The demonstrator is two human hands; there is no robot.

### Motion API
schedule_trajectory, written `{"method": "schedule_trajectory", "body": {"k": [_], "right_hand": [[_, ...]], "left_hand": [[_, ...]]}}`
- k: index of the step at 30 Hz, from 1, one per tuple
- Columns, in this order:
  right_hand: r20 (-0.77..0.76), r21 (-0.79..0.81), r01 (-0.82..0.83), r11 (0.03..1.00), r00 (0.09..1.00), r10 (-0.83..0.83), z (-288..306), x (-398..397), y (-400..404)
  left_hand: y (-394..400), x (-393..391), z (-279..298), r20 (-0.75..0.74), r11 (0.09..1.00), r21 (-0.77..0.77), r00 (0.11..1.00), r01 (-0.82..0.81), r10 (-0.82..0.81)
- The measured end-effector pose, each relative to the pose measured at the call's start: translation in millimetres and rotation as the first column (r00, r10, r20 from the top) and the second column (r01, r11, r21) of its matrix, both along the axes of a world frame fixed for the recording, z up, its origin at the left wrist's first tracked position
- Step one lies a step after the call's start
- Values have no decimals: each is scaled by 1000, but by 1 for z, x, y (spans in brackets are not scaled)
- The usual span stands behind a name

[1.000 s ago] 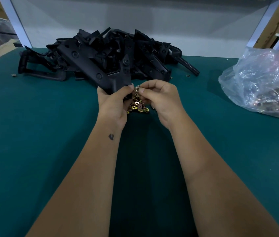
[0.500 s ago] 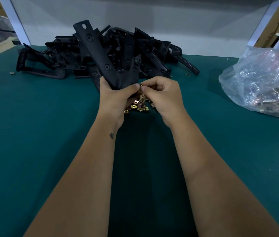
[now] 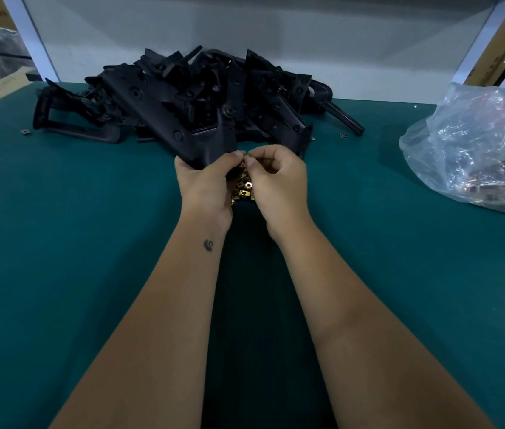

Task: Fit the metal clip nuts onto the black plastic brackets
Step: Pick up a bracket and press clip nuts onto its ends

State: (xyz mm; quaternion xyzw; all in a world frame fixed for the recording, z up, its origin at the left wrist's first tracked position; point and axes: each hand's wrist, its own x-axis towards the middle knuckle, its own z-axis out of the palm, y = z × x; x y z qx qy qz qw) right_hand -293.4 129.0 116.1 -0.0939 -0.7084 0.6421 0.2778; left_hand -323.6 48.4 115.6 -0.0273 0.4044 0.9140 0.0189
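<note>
Bracket [image 3: 183, 131] gripped by left hand [image 3: 206, 184]; right hand [image 3: 276, 178] pinches clip nut [image 3: 246, 156] against it.

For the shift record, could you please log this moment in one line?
left hand: grips black bracket | right hand: pinches clip nut at bracket edge

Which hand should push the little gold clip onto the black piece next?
Probably the right hand: it already pinches a clip nut right against the edge of the black plastic bracket. The left hand is busy gripping that bracket, holding it steady.
</note>
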Motion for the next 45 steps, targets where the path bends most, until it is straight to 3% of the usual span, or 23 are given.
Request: {"method": "schedule_trajectory", "body": {"k": [4,11,27,35,41,45], "right_hand": [[-31,161,-15,987,999,20,1,2,4],[-49,145,-13,989,999,20,1,5,0],[-46,-162,-47,986,998,40,7,4,6],[-107,-541,-281,793,958,266,12,4,26],[-144,-611,-361,704,926,350,13,5,26],[-113,-628,-349,696,925,362,12,6,24]], "left_hand": [[-2,-1,-1,-33,995,-96,999,-15,12],[-1,0,2,-7,998,-48,999,-36,35],[2,5,6,-3,998,66,1000,-5,5],[1,7,7,-212,965,-38,942,260,-262],[-2,7,8,-253,957,-74,923,279,-289],[-3,5,8,-261,964,-1,931,265,-256]]}}
